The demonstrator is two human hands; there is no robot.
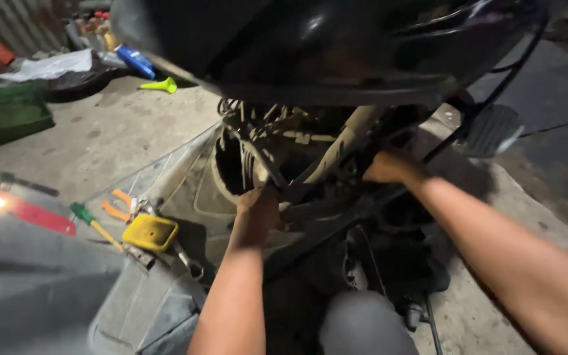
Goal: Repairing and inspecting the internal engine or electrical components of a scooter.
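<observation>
A black scooter body (pixel 336 46) fills the top of the head view, with its dirty frame tube (pixel 343 148) and wiring exposed underneath. My left hand (pixel 256 209) reaches up into this underside and its fingers close around a dark frame bar beside a round black housing (pixel 231 164). My right hand (pixel 389 168) is tucked in further right, against the frame near the tube; its fingers are hidden by the parts, so its grip is unclear. Both forearms stretch in from the bottom edge.
On the concrete floor at left lie a yellow box (pixel 150 231), orange-handled pliers (pixel 118 205), a green-and-yellow screwdriver (pixel 94 227) and a red strip (pixel 34 213). A green crate (pixel 8 115), a yellow-green funnel (pixel 159 85) and bottles sit at the back. A footrest (pixel 491 131) sticks out right.
</observation>
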